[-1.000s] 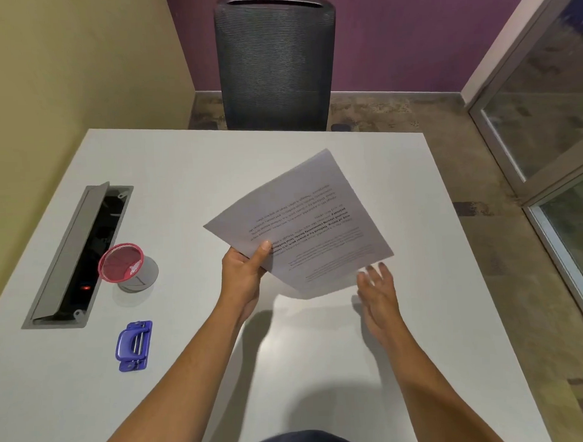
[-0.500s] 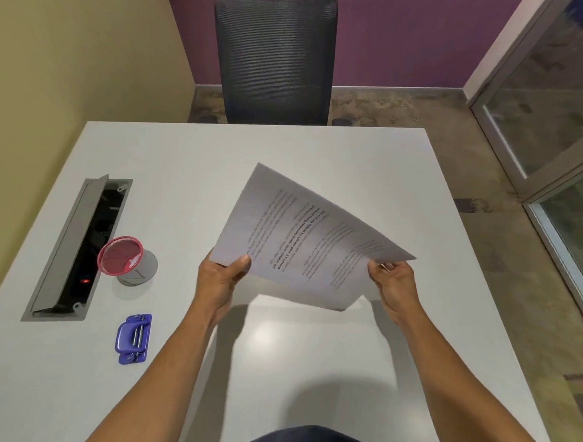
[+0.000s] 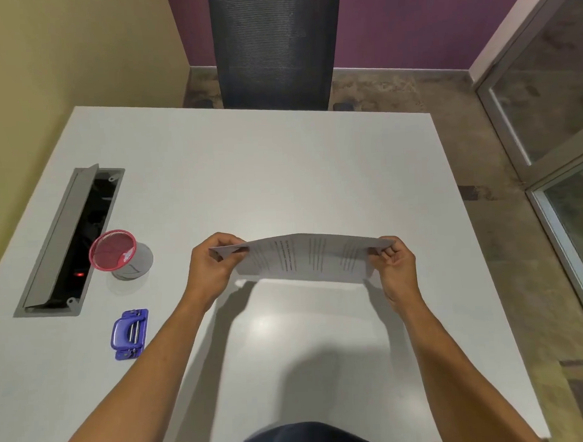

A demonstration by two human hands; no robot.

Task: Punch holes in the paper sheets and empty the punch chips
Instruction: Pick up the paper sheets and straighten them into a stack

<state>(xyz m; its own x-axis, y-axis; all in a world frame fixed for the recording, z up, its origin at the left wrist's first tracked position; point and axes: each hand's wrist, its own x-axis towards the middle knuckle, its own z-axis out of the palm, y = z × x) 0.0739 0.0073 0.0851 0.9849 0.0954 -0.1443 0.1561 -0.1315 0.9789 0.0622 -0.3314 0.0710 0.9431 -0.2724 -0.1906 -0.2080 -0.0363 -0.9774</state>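
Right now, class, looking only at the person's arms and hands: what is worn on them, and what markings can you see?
Both forearms are bare to the bottom edge of the picture: no sleeves show. The left hand and right hand wear no gloves. No watch, ring, bracelet or marking is visible.

I held the printed paper [image 3: 304,258] above the white table [image 3: 265,175], my left hand [image 3: 212,268] and right hand [image 3: 396,266] pinching its ends. The blue hole punch [image 3: 129,334] lay near a red mesh cup [image 3: 117,251].

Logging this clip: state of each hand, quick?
Left hand: closed, pinching the left end of the paper.
Right hand: closed, pinching the right end of the paper.
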